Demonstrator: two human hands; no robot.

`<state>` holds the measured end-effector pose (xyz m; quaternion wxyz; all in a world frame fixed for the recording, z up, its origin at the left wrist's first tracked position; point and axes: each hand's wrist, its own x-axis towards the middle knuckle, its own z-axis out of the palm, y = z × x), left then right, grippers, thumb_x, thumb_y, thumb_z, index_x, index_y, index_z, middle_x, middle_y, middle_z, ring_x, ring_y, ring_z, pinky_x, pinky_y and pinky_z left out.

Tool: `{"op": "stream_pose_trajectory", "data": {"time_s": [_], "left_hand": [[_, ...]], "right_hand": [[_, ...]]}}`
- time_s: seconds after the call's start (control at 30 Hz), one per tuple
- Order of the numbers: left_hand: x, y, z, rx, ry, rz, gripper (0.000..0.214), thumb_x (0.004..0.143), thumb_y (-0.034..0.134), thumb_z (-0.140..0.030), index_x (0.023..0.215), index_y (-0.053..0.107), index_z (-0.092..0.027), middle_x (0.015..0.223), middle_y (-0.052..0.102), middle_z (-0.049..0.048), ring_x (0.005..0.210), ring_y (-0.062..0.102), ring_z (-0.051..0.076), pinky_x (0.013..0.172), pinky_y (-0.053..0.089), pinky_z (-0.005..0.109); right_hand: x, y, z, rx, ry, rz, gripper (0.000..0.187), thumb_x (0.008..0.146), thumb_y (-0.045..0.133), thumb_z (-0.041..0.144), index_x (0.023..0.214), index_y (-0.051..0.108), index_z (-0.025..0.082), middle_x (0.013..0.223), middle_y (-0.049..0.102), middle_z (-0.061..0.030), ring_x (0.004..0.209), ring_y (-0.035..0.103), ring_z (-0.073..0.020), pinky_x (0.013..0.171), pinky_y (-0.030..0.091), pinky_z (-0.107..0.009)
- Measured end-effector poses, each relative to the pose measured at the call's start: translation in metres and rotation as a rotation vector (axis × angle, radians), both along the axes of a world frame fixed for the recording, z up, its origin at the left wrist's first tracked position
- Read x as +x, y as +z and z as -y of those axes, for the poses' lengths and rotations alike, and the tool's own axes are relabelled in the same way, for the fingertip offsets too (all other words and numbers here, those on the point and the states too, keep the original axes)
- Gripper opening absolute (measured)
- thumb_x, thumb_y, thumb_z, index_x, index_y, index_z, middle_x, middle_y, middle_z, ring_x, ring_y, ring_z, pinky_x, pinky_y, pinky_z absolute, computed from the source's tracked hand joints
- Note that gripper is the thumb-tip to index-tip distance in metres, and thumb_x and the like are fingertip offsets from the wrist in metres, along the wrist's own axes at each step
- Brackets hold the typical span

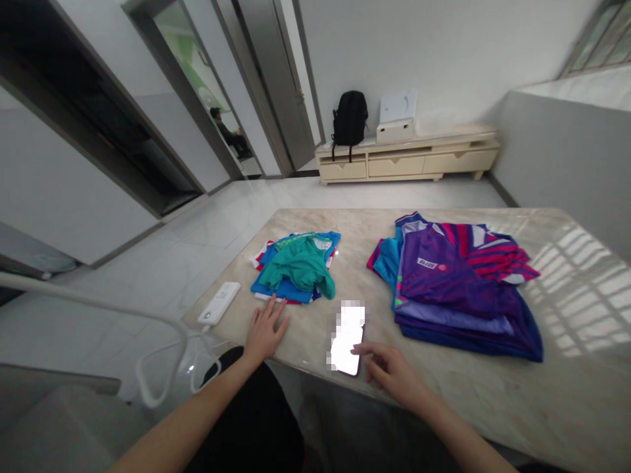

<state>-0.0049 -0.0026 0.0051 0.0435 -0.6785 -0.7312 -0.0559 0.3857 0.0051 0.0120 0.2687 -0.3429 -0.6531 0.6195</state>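
A phone [349, 351] with a bright white screen, partly blurred out, lies near the front edge of the marble-look table. My right hand [389, 376] is beside it, its index finger reaching onto the screen's right side and the other fingers loosely curled with nothing in them. My left hand [267, 328] rests flat on the table, fingers spread, the tips by the lower edge of a small pile of clothes. On that pile a green shirt [298, 263] lies on top of blue, red and white garments. To the right sits a bigger stack topped by a purple and pink jersey [444, 269].
A white power strip [219, 302] with its cable lies at the table's left edge. Across the floor stands a low cream cabinet [394, 164] bearing a black backpack [350, 118] and a white box [397, 107]. A seated person [231, 135] shows through the left doorway.
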Motion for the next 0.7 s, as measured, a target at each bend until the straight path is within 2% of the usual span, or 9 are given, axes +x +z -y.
{"op": "stream_pose_trajectory", "data": {"time_s": [0.07, 0.1, 0.17, 0.23, 0.27, 0.47, 0.7], "left_hand": [[0.0003, 0.001, 0.0001, -0.002, -0.002, 0.0, 0.059, 0.104, 0.042, -0.045, 0.159, 0.038, -0.024, 0.17, 0.027, 0.0127, 0.154, 0.031, 0.03, 0.123, 0.027, 0.059], [0.0005, 0.0014, 0.0001, -0.004, -0.003, 0.0, 0.059, 0.104, 0.041, -0.045, 0.159, 0.037, -0.024, 0.17, 0.026, 0.0129, 0.154, 0.031, 0.03, 0.122, 0.027, 0.059], [0.0008, 0.002, -0.0001, -0.007, -0.004, -0.001, 0.059, 0.104, 0.041, -0.045, 0.159, 0.038, -0.024, 0.17, 0.026, 0.0132, 0.154, 0.031, 0.03, 0.122, 0.028, 0.06], [0.001, 0.0023, -0.0002, -0.006, -0.003, -0.003, 0.059, 0.104, 0.041, -0.045, 0.159, 0.038, -0.024, 0.17, 0.026, 0.0131, 0.154, 0.031, 0.03, 0.122, 0.028, 0.059], [0.0012, 0.0024, -0.0002, -0.005, -0.002, -0.004, 0.059, 0.104, 0.042, -0.045, 0.159, 0.038, -0.024, 0.17, 0.026, 0.013, 0.154, 0.031, 0.03, 0.122, 0.028, 0.059], [0.0024, 0.0034, -0.0006, -0.004, 0.0, -0.005, 0.058, 0.104, 0.042, -0.044, 0.158, 0.04, -0.022, 0.17, 0.026, 0.0133, 0.154, 0.032, 0.031, 0.122, 0.029, 0.059], [0.002, 0.0037, -0.0006, -0.008, -0.004, -0.001, 0.058, 0.104, 0.041, -0.044, 0.158, 0.04, -0.022, 0.17, 0.027, 0.0135, 0.154, 0.033, 0.031, 0.121, 0.029, 0.06]], "right_hand": [[0.0001, 0.0009, -0.0003, 0.037, -0.016, 0.004, 0.04, 0.096, 0.052, 0.036, 0.131, 0.066, 0.022, 0.139, 0.066, -0.0138, 0.068, 0.068, -0.0162, 0.057, 0.052, -0.03], [0.0004, 0.0016, -0.0004, 0.048, -0.018, 0.013, 0.042, 0.096, 0.052, 0.036, 0.134, 0.065, 0.023, 0.132, 0.07, -0.0131, 0.067, 0.067, -0.0164, 0.057, 0.051, -0.029], [0.0007, 0.0028, -0.0005, 0.039, -0.014, 0.045, 0.043, 0.096, 0.053, 0.036, 0.135, 0.064, 0.022, 0.1, 0.077, -0.0085, 0.063, 0.065, -0.017, 0.057, 0.05, -0.029], [0.0006, 0.0037, -0.0006, -0.002, -0.018, 0.082, 0.045, 0.095, 0.053, 0.036, 0.135, 0.065, 0.02, 0.072, 0.071, -0.0019, 0.056, 0.06, -0.0169, 0.056, 0.048, -0.028], [0.0003, 0.004, -0.0006, -0.019, -0.021, 0.088, 0.046, 0.094, 0.053, 0.037, 0.135, 0.064, 0.02, 0.069, 0.068, -0.0007, 0.055, 0.059, -0.0166, 0.055, 0.047, -0.028], [-0.0005, 0.0051, 0.0004, -0.032, -0.038, 0.049, 0.047, 0.093, 0.053, 0.038, 0.135, 0.064, 0.021, 0.073, 0.066, -0.0004, 0.058, 0.06, -0.016, 0.054, 0.049, -0.027], [0.0014, 0.0035, 0.0016, 0.045, 0.002, 0.018, 0.034, 0.095, 0.052, 0.034, 0.119, 0.072, 0.02, 0.085, 0.073, -0.0043, 0.063, 0.066, -0.0169, 0.058, 0.049, -0.028]]}}
